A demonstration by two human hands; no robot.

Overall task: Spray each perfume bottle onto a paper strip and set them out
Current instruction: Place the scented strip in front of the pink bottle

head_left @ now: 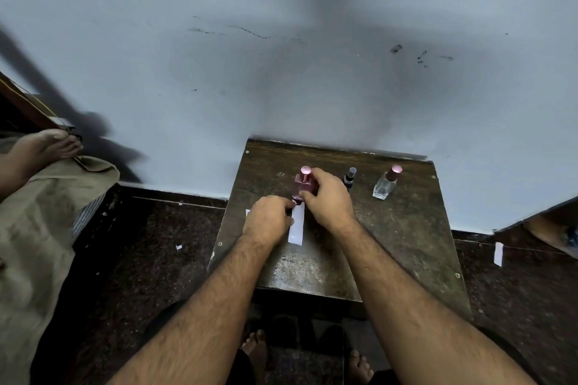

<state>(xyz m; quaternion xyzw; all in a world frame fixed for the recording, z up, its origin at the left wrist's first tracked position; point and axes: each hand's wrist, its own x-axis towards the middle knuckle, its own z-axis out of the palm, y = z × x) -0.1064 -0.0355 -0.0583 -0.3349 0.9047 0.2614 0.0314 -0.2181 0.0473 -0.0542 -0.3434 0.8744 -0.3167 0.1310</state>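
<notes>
The right hand [328,197] grips the pink bottle [302,186] on the table [406,228]; the left hand [267,219] seems to pinch the paper strip [297,228] just before it. A dark bottle [349,180] and a clear bottle [386,186] stand to the right.

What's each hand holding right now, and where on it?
Right hand grips the pink perfume bottle around its body, cap left free. Left hand pinches the white paper strip near its top end.
</notes>
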